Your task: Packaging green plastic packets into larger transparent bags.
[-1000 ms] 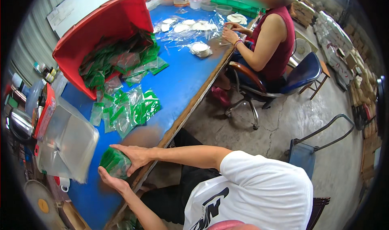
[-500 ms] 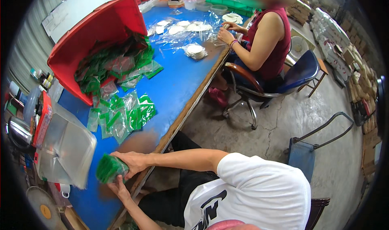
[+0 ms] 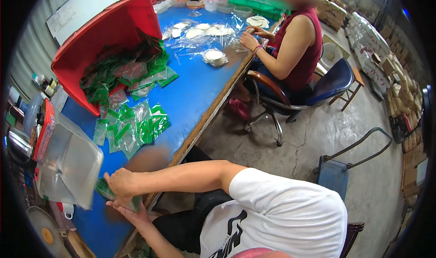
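Observation:
A stack of green-and-clear plastic packets (image 3: 105,188) is between my hands at the table's near edge. My left hand (image 3: 134,214) is closed around the stack's near end from below. Across the top lies my right hand (image 3: 120,184), its fingers bent over the packets and hiding much of them. Beyond my hands, a loose heap of similar flat packets (image 3: 131,130) lies on the blue table (image 3: 190,92). More of them spill from a tipped red bin (image 3: 109,28).
A clear plastic container (image 3: 68,160) stands left of my hands, beside a metal kettle (image 3: 19,143). Across the table, a seated co-worker (image 3: 295,44) handles something near white discs (image 3: 214,57) and clear film. A blue cart (image 3: 334,174) stands on the floor at right.
My right hand has moved from the side of the stack to over its top, covering more of it. The stack is now tilted and lower. The view has shifted slightly.

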A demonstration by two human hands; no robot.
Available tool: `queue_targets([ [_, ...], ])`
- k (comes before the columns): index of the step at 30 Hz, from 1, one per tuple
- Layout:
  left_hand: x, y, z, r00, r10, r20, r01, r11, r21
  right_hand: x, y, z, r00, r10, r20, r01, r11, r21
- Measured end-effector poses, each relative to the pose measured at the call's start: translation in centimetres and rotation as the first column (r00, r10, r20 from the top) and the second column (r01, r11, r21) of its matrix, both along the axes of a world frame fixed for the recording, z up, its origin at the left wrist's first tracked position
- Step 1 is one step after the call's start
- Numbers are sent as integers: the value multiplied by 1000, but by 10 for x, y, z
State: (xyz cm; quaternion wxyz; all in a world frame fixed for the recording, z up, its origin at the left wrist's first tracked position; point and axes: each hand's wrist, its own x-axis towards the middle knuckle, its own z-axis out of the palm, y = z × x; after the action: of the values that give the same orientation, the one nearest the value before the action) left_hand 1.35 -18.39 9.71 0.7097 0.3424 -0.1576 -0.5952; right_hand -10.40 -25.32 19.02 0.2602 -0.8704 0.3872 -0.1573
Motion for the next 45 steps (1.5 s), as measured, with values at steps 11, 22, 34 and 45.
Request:
queue_targets([
  [11, 48, -7, -74, 878, -347, -328, 272, 928, -254, -36, -7, -21, 882, -154, 445, 41, 966, 253],
  [22, 27, -27, -46, 698, -358, -620, 154, 921, -358, -39, -14, -108, 620, -534, 575, 132, 793, 595],
  [34, 45, -14, -50, 813, -218, -539, 67, 956, -285, -5, -2, -97, 458, -430, 778, 24, 881, 472],
  [45, 25, -28, -50, 960, -154, -233, 55, 922, -382, -24, 44, 45, 489, 80, 869, -380, 916, 129],
])
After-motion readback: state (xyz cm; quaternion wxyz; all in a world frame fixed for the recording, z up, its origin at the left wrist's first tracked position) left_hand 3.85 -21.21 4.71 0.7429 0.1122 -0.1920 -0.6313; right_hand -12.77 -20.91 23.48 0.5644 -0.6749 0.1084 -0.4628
